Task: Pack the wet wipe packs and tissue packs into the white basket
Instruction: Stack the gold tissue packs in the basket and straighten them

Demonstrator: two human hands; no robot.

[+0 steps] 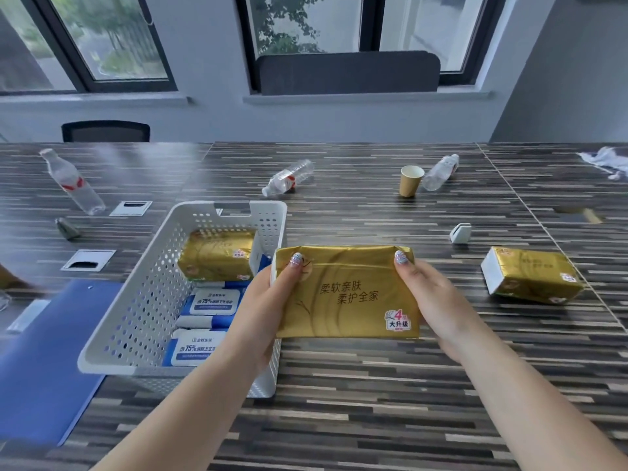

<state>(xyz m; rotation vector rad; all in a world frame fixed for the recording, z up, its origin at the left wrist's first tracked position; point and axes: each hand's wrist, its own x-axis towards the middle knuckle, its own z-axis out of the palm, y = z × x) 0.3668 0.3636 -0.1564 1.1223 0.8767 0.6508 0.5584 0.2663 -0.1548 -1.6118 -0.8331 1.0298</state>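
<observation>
Furthest left of what matters is the white basket (136,311), standing on the striped table (373,402) with its long side running away from me. At its far end a gold tissue pack (217,254) lies crosswise; nearer me two blue-and-white wet wipe packs (212,302) lie flat on the floor of it, one behind the other.

My left hand (268,300) sits right at the basket's right wall, thumb curled over the top face of the gold pack I'm carrying (346,294), fingers hidden underneath, so it grips that end. The pack's long axis runs left to right, straight across my view, and its left end just overlaps the basket's right rim. My right hand (438,300) pinches the other end the same way, thumb on top.

So the basket lies to the left of the pack, and my left hand is the nearer one. I reckon the pack goes in crosswise as it is, on top of the wipes.

Off to the right, well apart, one more gold tissue pack (531,275) waits on the table
</observation>
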